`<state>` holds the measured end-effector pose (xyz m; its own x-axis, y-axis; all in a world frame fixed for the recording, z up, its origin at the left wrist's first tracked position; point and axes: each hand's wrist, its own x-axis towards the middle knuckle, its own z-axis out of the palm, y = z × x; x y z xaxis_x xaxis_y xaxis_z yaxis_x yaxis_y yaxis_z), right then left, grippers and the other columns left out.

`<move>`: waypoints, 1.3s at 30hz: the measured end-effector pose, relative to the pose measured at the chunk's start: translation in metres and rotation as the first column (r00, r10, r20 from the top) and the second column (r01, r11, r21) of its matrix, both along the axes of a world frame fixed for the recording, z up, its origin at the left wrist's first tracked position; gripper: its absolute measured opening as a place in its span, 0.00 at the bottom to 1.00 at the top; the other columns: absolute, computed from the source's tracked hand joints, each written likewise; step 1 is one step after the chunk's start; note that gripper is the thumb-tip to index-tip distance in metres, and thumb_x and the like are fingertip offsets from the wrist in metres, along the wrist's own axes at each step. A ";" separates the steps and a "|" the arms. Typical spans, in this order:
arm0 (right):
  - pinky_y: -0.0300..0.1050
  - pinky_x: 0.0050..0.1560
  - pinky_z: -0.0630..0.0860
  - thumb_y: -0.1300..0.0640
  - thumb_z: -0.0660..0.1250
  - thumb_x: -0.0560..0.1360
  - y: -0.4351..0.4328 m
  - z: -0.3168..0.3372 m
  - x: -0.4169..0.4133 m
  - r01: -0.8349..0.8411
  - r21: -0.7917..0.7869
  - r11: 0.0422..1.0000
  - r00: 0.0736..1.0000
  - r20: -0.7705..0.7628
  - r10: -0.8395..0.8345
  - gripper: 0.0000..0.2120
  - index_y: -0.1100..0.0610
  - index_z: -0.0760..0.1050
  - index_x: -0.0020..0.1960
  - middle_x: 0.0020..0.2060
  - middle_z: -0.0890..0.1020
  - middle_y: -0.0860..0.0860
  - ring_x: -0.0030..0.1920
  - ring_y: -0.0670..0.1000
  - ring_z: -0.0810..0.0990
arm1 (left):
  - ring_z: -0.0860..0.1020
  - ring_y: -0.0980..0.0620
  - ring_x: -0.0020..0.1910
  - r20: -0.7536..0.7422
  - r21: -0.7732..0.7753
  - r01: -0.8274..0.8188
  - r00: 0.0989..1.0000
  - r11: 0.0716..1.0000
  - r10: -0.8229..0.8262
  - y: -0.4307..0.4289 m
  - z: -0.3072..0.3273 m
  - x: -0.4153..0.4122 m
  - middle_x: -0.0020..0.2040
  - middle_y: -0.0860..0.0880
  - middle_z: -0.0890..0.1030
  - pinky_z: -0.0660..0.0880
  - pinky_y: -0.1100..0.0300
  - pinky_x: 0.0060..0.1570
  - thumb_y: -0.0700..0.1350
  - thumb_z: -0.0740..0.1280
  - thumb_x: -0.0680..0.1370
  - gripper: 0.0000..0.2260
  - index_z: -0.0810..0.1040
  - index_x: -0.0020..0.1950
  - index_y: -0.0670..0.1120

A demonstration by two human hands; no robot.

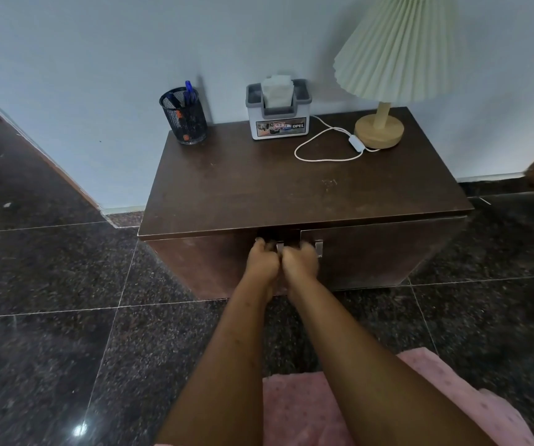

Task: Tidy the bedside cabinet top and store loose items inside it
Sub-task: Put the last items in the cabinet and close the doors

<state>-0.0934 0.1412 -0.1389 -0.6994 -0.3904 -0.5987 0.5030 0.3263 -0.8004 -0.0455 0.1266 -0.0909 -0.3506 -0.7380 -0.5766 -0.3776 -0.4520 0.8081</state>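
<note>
**Subject.** The dark brown wooden bedside cabinet [291, 188] stands on the dark speckled stone floor [50, 268], against the pale wall.

**Cabinet top.** Three items stand in a row along the back edge:
- a black mesh pen holder [184, 119] with blue pens, at the left corner;
- a grey-and-white plastic tissue box [278, 120] in the middle;
- a wooden-based lamp with a pleated pale shade [379, 130] on the right.

The lamp's white cord with inline switch [323, 146] lies looped between the box and the lamp.

**Hands.** The left hand [260, 260] and the right hand [301, 260] are side by side at the top of the cabinet front, where the two doors meet. A left metal handle [280, 247] shows between them. The right metal handle [319, 248] is just beside the right hand. Both hands are blurred. The fingers look bent towards the door edge, but I cannot tell whether either grip holds anything.

**Progress (judgement).** Only standing fixtures are seen on the top, so the tidying appears largely done. What is left seems to be working the doors and possibly neatening the cord.

**Not verifiable.**
- The cabinet interior is hidden.
- A dark strip under the top, above the hands, may mean the left door is ajar, though this is unclear.
- The lamp shade is cut off at the upper frame edge.
- A brown object at the right edge and pink fabric at the bottom are only partly in view.
</note>
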 end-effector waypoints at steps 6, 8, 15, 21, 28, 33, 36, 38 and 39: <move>0.57 0.63 0.73 0.63 0.61 0.75 -0.001 -0.004 -0.005 -0.065 -0.005 0.998 0.998 0.010 0.065 0.30 0.54 0.57 0.75 0.65 0.73 0.62 0.63 0.62 0.75 | 0.74 0.37 0.64 -0.005 0.011 0.110 0.994 0.994 -0.110 0.001 -0.006 -0.003 0.65 0.37 0.74 0.73 0.44 0.59 0.37 0.56 0.80 0.17 0.69 0.68 0.42; 0.53 0.59 0.75 0.64 0.60 0.75 -0.002 -0.006 -0.005 -0.075 -0.036 0.997 0.997 -0.004 0.075 0.30 0.54 0.56 0.75 0.64 0.73 0.63 0.60 0.61 0.76 | 0.73 0.37 0.64 -0.018 0.015 0.122 0.992 0.992 -0.122 0.001 -0.006 -0.003 0.66 0.37 0.74 0.72 0.43 0.60 0.37 0.56 0.80 0.17 0.69 0.69 0.43; 0.51 0.58 0.72 0.56 0.53 0.80 0.004 -0.007 -0.004 -0.106 -0.151 0.983 0.980 0.150 0.128 0.24 0.52 0.55 0.76 0.66 0.72 0.62 0.62 0.59 0.75 | 0.71 0.40 0.66 -0.065 0.048 0.137 0.989 0.989 -0.133 0.001 -0.013 -0.005 0.71 0.37 0.67 0.73 0.52 0.58 0.33 0.52 0.80 0.24 0.59 0.75 0.47; 0.52 0.52 0.76 0.61 0.57 0.79 0.010 0.010 -0.007 -0.213 -0.057 0.975 0.976 0.023 0.214 0.25 0.56 0.55 0.75 0.65 0.72 0.63 0.61 0.62 0.76 | 0.74 0.42 0.64 -0.093 -0.005 0.132 0.987 0.991 -0.132 0.006 -0.008 0.003 0.68 0.38 0.71 0.76 0.53 0.55 0.30 0.51 0.79 0.26 0.62 0.74 0.49; 0.47 0.61 0.74 0.62 0.59 0.76 0.024 0.052 -0.002 -0.189 0.023 0.982 0.886 -0.427 0.181 0.21 0.53 0.70 0.68 0.58 0.80 0.50 0.61 0.50 0.77 | 0.77 0.56 0.51 -0.251 -0.073 -0.094 0.965 0.993 0.073 0.010 0.009 0.014 0.63 0.49 0.75 0.77 0.59 0.51 0.33 0.57 0.79 0.21 0.68 0.71 0.46; 0.39 0.47 0.73 0.65 0.59 0.75 -0.014 0.076 -0.050 -0.144 -0.106 0.984 0.870 -0.488 0.075 0.17 0.55 0.76 0.61 0.54 0.82 0.52 0.49 0.48 0.78 | 0.74 0.57 0.46 -0.274 -0.154 -0.207 0.948 0.966 0.160 -0.029 0.020 0.003 0.57 0.53 0.77 0.73 0.61 0.41 0.33 0.58 0.79 0.19 0.73 0.65 0.50; 0.40 0.50 0.73 0.67 0.60 0.74 -0.051 0.077 -0.094 -0.200 -0.120 0.972 0.823 -0.560 0.100 0.20 0.58 0.73 0.65 0.58 0.80 0.54 0.53 0.48 0.78 | 0.75 0.54 0.39 -0.279 -0.289 -0.243 0.947 0.926 0.161 -0.085 0.028 -0.019 0.59 0.50 0.78 0.75 0.66 0.34 0.32 0.59 0.78 0.18 0.73 0.67 0.45; 0.44 0.60 0.72 0.67 0.60 0.73 -0.080 0.072 -0.124 -0.221 -0.112 0.969 0.784 -0.611 0.109 0.22 0.58 0.72 0.66 0.60 0.79 0.54 0.59 0.52 0.77 | 0.78 0.46 0.53 -0.274 -0.353 -0.255 0.948 0.900 0.161 -0.129 0.032 -0.038 0.64 0.46 0.76 0.77 0.57 0.53 0.33 0.60 0.78 0.18 0.72 0.67 0.43; 0.44 0.61 0.71 0.66 0.61 0.73 -0.095 0.069 -0.138 -0.224 -0.107 0.969 0.764 -0.636 0.106 0.22 0.57 0.72 0.66 0.60 0.78 0.54 0.60 0.53 0.76 | 0.76 0.44 0.60 -0.256 -0.371 -0.237 0.956 0.898 0.147 -0.151 0.034 -0.047 0.66 0.46 0.75 0.73 0.51 0.62 0.34 0.60 0.78 0.18 0.72 0.68 0.43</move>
<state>-0.2315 0.0461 -0.0696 -0.8091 -0.5869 0.0290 -0.1724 0.1899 -0.9666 -0.0927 -0.0239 -0.0572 -0.2607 -0.9535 -0.1511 -0.1122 -0.1255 0.9857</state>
